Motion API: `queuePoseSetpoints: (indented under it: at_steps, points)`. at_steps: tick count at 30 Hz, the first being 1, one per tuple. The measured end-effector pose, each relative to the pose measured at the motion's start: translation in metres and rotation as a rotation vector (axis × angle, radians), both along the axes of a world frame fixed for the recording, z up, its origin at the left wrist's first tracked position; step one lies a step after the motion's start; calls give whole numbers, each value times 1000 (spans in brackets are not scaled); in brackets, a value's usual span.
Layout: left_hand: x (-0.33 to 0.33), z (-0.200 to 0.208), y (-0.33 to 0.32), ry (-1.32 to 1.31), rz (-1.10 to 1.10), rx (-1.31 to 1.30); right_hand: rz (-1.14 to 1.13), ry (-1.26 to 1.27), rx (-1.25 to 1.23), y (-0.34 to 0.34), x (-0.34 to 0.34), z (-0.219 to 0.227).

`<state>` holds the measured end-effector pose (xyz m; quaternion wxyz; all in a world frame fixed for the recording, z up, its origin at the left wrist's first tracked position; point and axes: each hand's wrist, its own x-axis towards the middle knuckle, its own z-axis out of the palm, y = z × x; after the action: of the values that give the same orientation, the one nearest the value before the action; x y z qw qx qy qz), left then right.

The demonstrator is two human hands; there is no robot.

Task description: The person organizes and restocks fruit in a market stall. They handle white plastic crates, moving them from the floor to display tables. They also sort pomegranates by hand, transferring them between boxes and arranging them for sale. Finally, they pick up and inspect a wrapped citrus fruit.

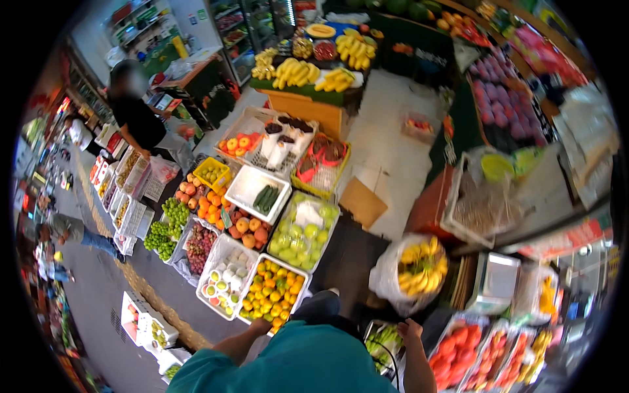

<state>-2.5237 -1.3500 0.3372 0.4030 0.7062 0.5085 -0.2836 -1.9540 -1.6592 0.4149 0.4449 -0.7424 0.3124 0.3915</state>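
My left hand (261,327) hangs low beside the near edge of a white crate of yellow-orange mandarins (270,292). Its fingers are too small and blurred to read, and whether it touches the crate I cannot tell. On the other side of my body, my right hand (411,331) is raised with fingers loosely bent and apart, nothing visible in it. Just beyond it stands a plastic-lined container of yellow bananas (422,265). A crate of green produce (384,342) sits low between that hand and my teal shirt.
Ahead are crates of green fruit (303,236), cucumbers (266,198) and grapes (201,245). A scale (495,283) and red fruit (455,354) are at right. Bananas (295,73) top a far stand. A person in black (139,121) stands far left; brown cardboard (362,203) lies on the floor.
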Motion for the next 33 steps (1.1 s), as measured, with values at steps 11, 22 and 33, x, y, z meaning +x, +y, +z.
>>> queuePoseSetpoints:
  at_steps: [11, 22, 33]
  points:
    - [299, -114, 259, -8, -330, -21, 82, 118, 125, 306, 286, 2]
    - [836, 8, 647, -792, 411, 136, 174, 216, 181, 464, 499, -101]
    - [1065, -81, 797, -512, 327, 31, 422, -214, 171, 851, 939, -183]
